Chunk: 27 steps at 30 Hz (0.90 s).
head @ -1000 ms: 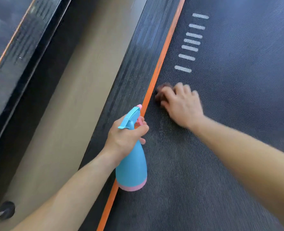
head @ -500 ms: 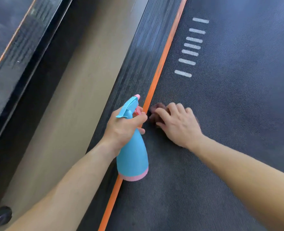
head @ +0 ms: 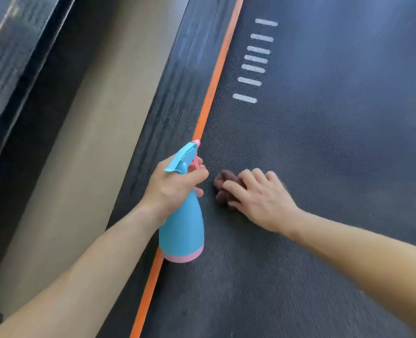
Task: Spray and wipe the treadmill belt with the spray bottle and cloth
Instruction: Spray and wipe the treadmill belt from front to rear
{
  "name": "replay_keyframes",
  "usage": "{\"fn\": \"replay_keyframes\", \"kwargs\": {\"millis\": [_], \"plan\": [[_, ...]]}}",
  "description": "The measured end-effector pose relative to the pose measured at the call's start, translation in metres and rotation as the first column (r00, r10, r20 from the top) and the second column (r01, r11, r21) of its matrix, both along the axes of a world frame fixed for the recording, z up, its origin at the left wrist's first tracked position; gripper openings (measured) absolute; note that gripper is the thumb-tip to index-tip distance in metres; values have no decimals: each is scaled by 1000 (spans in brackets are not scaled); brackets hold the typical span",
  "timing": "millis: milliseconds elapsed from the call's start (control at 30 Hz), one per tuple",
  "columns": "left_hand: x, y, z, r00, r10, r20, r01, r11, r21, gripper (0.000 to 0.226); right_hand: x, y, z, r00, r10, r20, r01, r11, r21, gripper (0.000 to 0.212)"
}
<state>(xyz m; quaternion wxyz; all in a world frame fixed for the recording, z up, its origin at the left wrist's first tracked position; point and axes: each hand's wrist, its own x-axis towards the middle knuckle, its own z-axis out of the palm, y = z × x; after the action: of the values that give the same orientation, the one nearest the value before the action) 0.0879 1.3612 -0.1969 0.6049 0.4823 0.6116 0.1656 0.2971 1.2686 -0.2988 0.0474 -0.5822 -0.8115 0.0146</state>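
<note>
The dark textured treadmill belt fills the right of the view. My left hand grips the neck of a blue spray bottle with a pink base, held over the belt's left edge, nozzle pointing away from me. My right hand presses a small brown cloth flat on the belt just right of the bottle. Most of the cloth is hidden under my fingers.
An orange stripe and a black ribbed side rail run along the belt's left edge. Several white dashes mark the belt farther ahead. A tan floor strip and another dark machine lie to the left.
My right hand has slid the cloth back toward me along the belt's left edge and now a little to the right. The bottle hand has stayed almost still.
</note>
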Motion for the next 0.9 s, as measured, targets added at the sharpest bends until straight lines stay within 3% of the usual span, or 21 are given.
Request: {"fn": "replay_keyframes", "kwargs": {"millis": [67,133,200,300,400,500,567,633,700,800,900], "plan": [[5,-2,-3,999,-32,3,32,999,5,48,22,35,-1,979,-201,23,200,980,16,42],[14,-3,-6,998,-56,31,56,998,11,48,52,74,0,899,-438,16,438,899,-2,45],[23,-3,-5,996,-76,45,76,997,15,49,74,89,3,831,-556,5,555,830,-49,45],[35,2,2,993,-113,41,112,993,26,48,58,49,3,853,-522,30,522,853,13,42],[45,7,6,992,-122,27,121,992,31,48,24,-30,2,967,-254,-1,254,967,-6,38],[50,10,4,992,-115,46,114,993,41,50,25,-52,0,996,-86,-10,86,995,-40,37],[52,10,-1,992,-110,67,108,993,37,52,41,-24,-1,978,-209,5,209,977,-33,39],[54,9,-6,992,-107,61,106,994,20,51,62,16,-1,902,-431,13,431,902,5,41],[55,6,-8,992,-115,50,115,993,12,49,85,43,1,836,-548,17,548,837,1,42],[56,6,-7,990,-122,71,121,993,12,48,76,30,0,810,-585,41,584,811,37,39],[54,7,-3,991,-118,69,117,993,18,52,31,-29,0,921,-389,7,389,921,7,36]]}}
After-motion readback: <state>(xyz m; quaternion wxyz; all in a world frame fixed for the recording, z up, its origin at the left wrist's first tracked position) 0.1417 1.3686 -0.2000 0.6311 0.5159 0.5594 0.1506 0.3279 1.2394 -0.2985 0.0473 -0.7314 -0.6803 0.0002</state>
